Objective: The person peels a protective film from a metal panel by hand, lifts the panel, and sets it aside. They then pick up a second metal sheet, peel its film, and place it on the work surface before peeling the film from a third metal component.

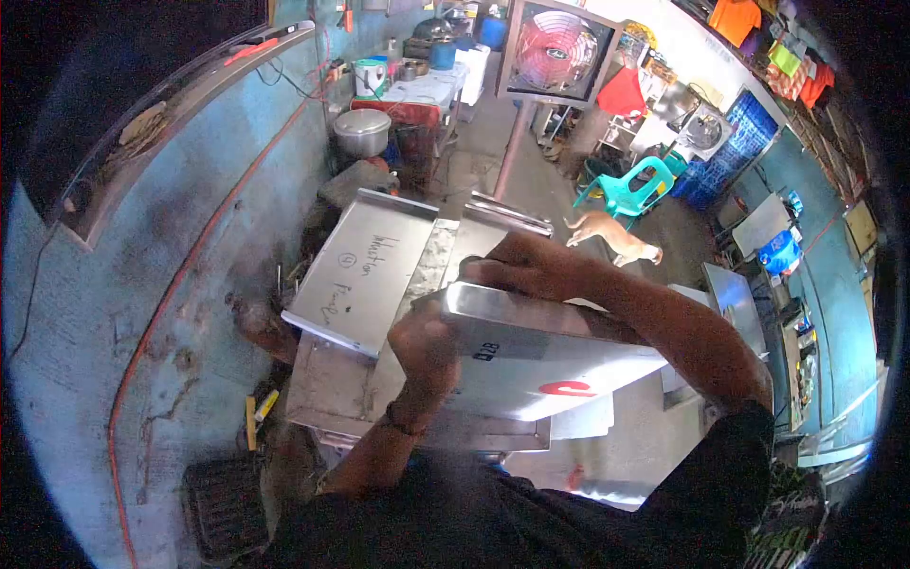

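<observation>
A sheet metal panel (pixel 531 365) with folded edges is tilted up in front of me, bearing black marks and a red mark. My left hand (pixel 427 337) is closed around its left edge. Across the top of the panel reaches my right arm, and my right hand (pixel 517 266) is closed at the far left corner, fingers bent; their tips are partly hidden. Another metal panel (pixel 370 270) with handwriting on it lies to the left on the workbench (pixel 327 384).
Ahead, a fan (pixel 555 52) stands on a post. A dog (pixel 611 235) is on the floor near a green plastic chair (pixel 635 190). At the back left are a lidded pot (pixel 362 131) and a cluttered table (pixel 417 90). A blue wall (pixel 199 237) runs along the left.
</observation>
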A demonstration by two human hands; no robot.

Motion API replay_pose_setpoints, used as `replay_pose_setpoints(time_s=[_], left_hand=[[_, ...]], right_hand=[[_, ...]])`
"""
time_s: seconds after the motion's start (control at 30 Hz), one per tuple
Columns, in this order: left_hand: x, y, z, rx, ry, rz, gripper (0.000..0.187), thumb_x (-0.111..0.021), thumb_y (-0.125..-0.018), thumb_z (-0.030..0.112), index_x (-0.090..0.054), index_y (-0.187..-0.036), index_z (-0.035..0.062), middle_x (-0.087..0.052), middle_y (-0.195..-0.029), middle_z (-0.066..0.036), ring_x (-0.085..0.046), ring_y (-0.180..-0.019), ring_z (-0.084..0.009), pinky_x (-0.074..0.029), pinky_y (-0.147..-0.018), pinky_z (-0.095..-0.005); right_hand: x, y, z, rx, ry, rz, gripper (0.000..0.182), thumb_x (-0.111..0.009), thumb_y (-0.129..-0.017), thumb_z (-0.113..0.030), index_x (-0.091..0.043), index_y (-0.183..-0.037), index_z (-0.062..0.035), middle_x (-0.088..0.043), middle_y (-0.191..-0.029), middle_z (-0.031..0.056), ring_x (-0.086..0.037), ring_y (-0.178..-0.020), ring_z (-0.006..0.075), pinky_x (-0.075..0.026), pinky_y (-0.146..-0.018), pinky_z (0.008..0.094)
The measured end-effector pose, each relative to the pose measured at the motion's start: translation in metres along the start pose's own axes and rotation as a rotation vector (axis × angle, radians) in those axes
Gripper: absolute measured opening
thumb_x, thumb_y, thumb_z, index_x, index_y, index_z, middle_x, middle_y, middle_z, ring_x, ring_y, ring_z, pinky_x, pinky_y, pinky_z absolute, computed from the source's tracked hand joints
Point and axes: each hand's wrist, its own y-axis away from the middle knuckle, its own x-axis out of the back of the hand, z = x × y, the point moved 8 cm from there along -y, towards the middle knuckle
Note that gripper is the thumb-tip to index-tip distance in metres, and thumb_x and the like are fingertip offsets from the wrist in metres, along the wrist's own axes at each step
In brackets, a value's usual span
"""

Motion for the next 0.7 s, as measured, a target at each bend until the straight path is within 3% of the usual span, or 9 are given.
replay_pose_setpoints(time_s=[0.1,0.27,0.37,0.43,0.47,0.57,0.63,0.7], left_hand=[[-0.003,0.002,-0.015,-0.001,0.184,0.024,0.071,-0.049,-0.096,0.062,-0.063,-0.085,-0.0063,-0.06,-0.078,-0.007,-0.056,-0.076,-0.016,-0.047,-0.067,-0.0342],[-0.002,0.004,-0.016,-0.079,0.078,0.036,0.067,-0.05,-0.097,0.058,-0.06,-0.08,-0.0057,-0.057,-0.074,-0.008,-0.053,-0.072,-0.0151,-0.045,-0.064,-0.0339],[-0.002,0.003,0.007,-0.07,0.112,0.05,0.067,-0.05,-0.097,0.059,-0.058,-0.079,-0.0056,-0.056,-0.073,-0.007,-0.052,-0.071,-0.0146,-0.044,-0.063,-0.0333],[0.0,0.004,0.011,-0.02,0.188,0.072,0.068,-0.05,-0.096,0.059,-0.058,-0.079,-0.0055,-0.055,-0.073,-0.007,-0.051,-0.07,-0.0143,-0.043,-0.063,-0.0325],[0.0,0.007,0.007,0.027,0.23,0.047,0.069,-0.049,-0.096,0.061,-0.058,-0.08,-0.0054,-0.056,-0.072,-0.007,-0.051,-0.07,-0.0142,-0.043,-0.062,-0.032],[0.004,0.01,0.002,0.013,0.159,0.043,0.071,-0.048,-0.095,0.064,-0.058,-0.079,-0.0044,-0.055,-0.071,-0.005,-0.051,-0.069,-0.0136,-0.042,-0.061,-0.0311],[0.006,0.01,0.006,-0.047,0.047,0.076,0.071,-0.048,-0.095,0.065,-0.058,-0.078,-0.0036,-0.054,-0.071,-0.004,-0.05,-0.068,-0.0131,-0.041,-0.059,-0.0309],[0.001,0.008,0.003,0.025,0.235,0.041,0.072,-0.047,-0.094,0.067,-0.056,-0.075,-0.002,-0.052,-0.068,-0.003,-0.048,-0.064,-0.0132,-0.04,-0.056,-0.0322]], right_hand=[[-0.001,-0.004,0.01,-0.003,-0.005,0.023,0.071,-0.051,-0.097,-0.057,-0.063,-0.075,0.0087,-0.054,-0.059,0.0063,-0.045,-0.056,0.0122,-0.04,-0.053,0.0387],[0.007,0.002,0.0,-0.006,0.022,0.062,0.071,-0.052,-0.096,-0.059,-0.064,-0.07,0.0056,-0.052,-0.057,0.0047,-0.044,-0.055,0.0119,-0.039,-0.052,0.0387],[0.001,0.003,0.003,-0.093,0.069,-0.043,0.068,-0.053,-0.096,-0.058,-0.068,-0.075,0.0052,-0.056,-0.061,0.0049,-0.048,-0.059,0.0122,-0.041,-0.055,0.0381],[-0.004,0.004,-0.032,0.193,-0.19,0.04,0.065,-0.054,-0.097,-0.057,-0.067,-0.079,0.0047,-0.054,-0.063,0.0027,-0.046,-0.062,0.011,-0.04,-0.056,0.0357],[-0.006,0.003,-0.036,0.124,-0.093,-0.126,0.063,-0.054,-0.098,-0.054,-0.067,-0.082,0.0054,-0.058,-0.066,0.0019,-0.05,-0.065,0.0105,-0.043,-0.059,0.036],[-0.016,-0.008,-0.027,0.054,0.04,-0.239,0.058,-0.053,-0.099,-0.05,-0.068,-0.085,0.0048,-0.063,-0.068,0.0022,-0.055,-0.067,0.0102,-0.047,-0.062,0.0368],[-0.015,-0.007,-0.031,0.038,0.012,-0.24,0.05,-0.055,-0.1,-0.042,-0.065,-0.081,0.0034,-0.059,-0.064,0.0032,-0.053,-0.064,0.0111,-0.045,-0.06,0.0373],[-0.017,-0.004,-0.035,0.027,-0.015,-0.248,0.044,-0.057,-0.1,-0.035,-0.062,-0.077,0.002,-0.055,-0.061,0.0042,-0.052,-0.06,0.012,-0.044,-0.058,0.0377]])
